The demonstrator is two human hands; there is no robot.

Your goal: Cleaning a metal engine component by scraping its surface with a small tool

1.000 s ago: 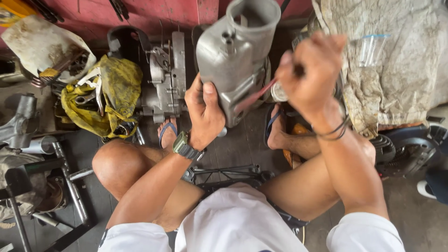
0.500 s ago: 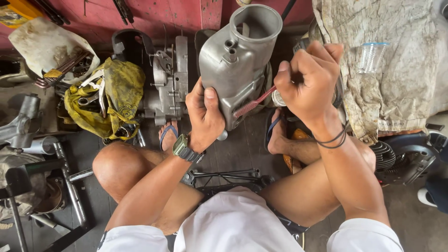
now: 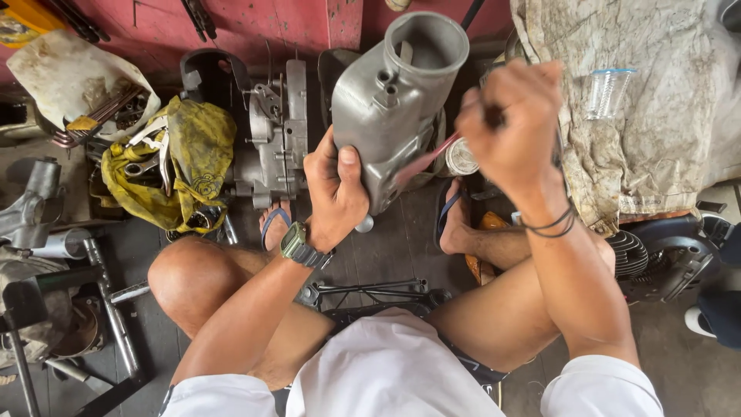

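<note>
A: What has the left hand got?

B: It is wrapped around the lower side of a grey cast-metal engine casing, thumb up along its face, fingers hidden behind it. The casing stands nearly upright above that hand, its round open mouth at the top, tilted a little away to the right.

A: And the right hand?

B: Closed in a fist around the dark grip of a thin tool with a reddish shaft. The shaft runs down and to the left from the fist and meets the side of the casing just above the left thumb. I cannot tell what kind of tip it has.

A: Anything on the wrists?

B: A wristwatch just below the left hand, and dark bands just below the right one.

A: What lies about the hands?

B: Beyond the left hand, just to its left, stands a second engine block, and further left a yellow rag with wrenches on it. Under the right fist sits a small round metal part. To the right of the right hand hangs a stained cloth with a clear plastic cup on it. Below both hands are the person's bare knees and feet in blue sandals on the dark floor.
</note>
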